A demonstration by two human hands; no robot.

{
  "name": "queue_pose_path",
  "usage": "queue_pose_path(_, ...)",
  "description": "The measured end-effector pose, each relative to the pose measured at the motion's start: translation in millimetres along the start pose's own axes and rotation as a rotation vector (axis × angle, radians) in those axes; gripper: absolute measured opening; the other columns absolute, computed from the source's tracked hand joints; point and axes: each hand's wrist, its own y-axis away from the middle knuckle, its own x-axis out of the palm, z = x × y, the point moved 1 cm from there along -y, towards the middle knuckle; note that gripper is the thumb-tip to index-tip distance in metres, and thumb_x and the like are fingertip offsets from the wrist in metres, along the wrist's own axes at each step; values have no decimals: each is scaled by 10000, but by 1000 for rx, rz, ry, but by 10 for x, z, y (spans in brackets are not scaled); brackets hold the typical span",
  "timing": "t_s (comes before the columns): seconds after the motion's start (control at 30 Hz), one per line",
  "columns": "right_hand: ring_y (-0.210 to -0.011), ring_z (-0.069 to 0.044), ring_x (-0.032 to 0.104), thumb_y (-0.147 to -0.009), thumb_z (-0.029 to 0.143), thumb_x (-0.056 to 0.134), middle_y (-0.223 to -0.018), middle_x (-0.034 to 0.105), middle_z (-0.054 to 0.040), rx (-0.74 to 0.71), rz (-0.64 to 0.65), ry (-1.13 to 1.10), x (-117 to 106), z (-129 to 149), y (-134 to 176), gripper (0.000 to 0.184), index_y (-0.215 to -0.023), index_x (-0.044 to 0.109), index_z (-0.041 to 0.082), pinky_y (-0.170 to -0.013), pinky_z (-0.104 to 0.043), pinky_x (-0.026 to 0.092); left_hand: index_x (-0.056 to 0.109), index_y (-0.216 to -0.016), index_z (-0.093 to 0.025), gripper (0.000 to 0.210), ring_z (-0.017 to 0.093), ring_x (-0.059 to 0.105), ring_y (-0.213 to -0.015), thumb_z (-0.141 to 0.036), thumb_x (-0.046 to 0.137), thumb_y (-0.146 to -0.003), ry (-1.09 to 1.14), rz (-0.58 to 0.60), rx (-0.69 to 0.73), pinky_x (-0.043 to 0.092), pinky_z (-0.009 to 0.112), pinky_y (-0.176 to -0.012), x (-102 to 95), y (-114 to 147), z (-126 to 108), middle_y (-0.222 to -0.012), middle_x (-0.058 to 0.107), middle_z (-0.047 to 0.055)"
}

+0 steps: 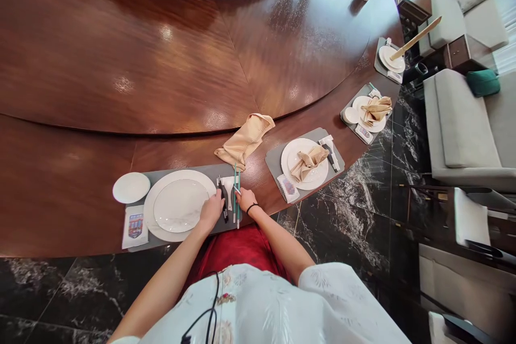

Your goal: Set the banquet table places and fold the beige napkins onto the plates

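Observation:
My left hand (212, 212) is closed at the right edge of the large white plate (180, 205), its fingertips on a pair of black chopsticks (224, 212). Just to the right, my right hand (246, 199) pinches a pair of green chopsticks (238, 216) near their middle; both sticks lie roughly upright in view. Between the two pairs rests a white spoon (229, 188). All this lies on a grey placemat (161, 174). Beyond it sits a crumpled beige napkin (246, 140). Part of my fingertips is hidden by the hands.
A small white dish (131, 187) and a printed white packet (135, 227) lie left of the plate. To the right stands another place setting with a folded napkin (309, 163), with more further along the table. The raised turntable edge (193, 133) runs behind.

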Motion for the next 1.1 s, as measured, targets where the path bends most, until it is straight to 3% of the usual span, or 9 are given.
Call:
queue_pose_path(0.2, -901, -256, 665, -944, 494, 367, -952, 702, -165, 23, 14, 78, -165, 37, -150, 428, -974, 623, 153, -770, -324, 456, 451, -1227, -221, 318, 227, 636, -795, -294, 347, -936, -19, 34, 185, 466, 319, -649, 276, 381, 158, -1032, 587, 97)
queue_pose_path(0.4, -1038, -255, 614, -868, 566, 482, -1163, 609, -201, 122, -291, -38, -753, 61, -627, 564, -1217, 486, 124, -834, -327, 465, 321, -1402, -237, 489, 214, 591, -901, -224, 376, -916, 14, 20, 226, 479, 327, -768, 532, 628, 178, -1137, 526, 111)
queue_pose_path(0.53, -965, -249, 642, -852, 429, 549, -1062, 662, -160, 160, -184, -55, -1079, 177, -1016, 360, -1078, 608, 156, -807, -317, 487, 257, -1448, -280, 588, 215, 563, -968, -192, 413, -888, -12, 45, 209, 487, 325, -793, 633, 652, 114, -1185, 482, 110)
queue_pose_path(0.7, -839, -183, 645, -932, 374, 411, -928, 684, -75, 1, -403, -158, -1698, 424, -1420, 320, -1101, 595, 174, -789, -316, 522, 272, -1449, -279, 608, 206, 579, -947, -153, 413, -872, -8, 59, 204, 497, 321, -788, 686, 635, 104, -1197, 458, 116)
queue_pose_path(0.83, -924, -166, 625, -961, 440, 308, -1007, 644, -101, -184, -600, -215, -2649, 662, -1929, 454, -1101, 574, 99, -867, -350, 511, 267, -1448, -314, 616, 207, 587, -978, -150, 417, -874, 22, 69, 201, 498, 320, -808, 683, 624, 106, -1209, 436, 105)
queue_pose_path(0.9, -1032, -166, 598, -967, 482, 179, -1113, 597, -119, -341, -744, -249, -3184, 754, -2162, 576, -1171, 544, 85, -915, -383, 486, 281, -1442, -301, 594, 211, 586, -990, -161, 415, -881, 30, 72, 194, 498, 324, -818, 679, 614, 103, -1210, 430, 108)
queue_pose_path(0.97, -1135, -183, 558, -945, 497, 33, -1210, 537, -126, -502, -844, -295, -3576, 815, -2261, 697, -1239, 515, 87, -932, -425, 468, 314, -1421, -284, 549, 211, 585, -995, -181, 412, -891, 36, 74, 190, 498, 326, -823, 685, 602, 104, -1207, 430, 107)
queue_pose_path(1.03, -1233, -215, 496, -914, 483, -60, -1279, 486, -124, -614, -910, -295, -3673, 860, -2151, 769, -1297, 482, 95, -946, -467, 444, 353, -1389, -267, 498, 207, 584, -995, -202, 411, -898, 46, 76, 188, 498, 320, -822, 704, 592, 114, -1210, 428, 106)
queue_pose_path(1.1, -1293, -245, 441, -932, 467, -1, -1317, 473, -127, -633, -894, -199, -3396, 907, -1842, 712, -1335, 458, 100, -976, -487, 419, 383, -1355, -250, 453, 201, 588, -983, -210, 403, -905, 57, 73, 191, 499, 314, -814, 733, 587, 130, -1207, 430, 106)
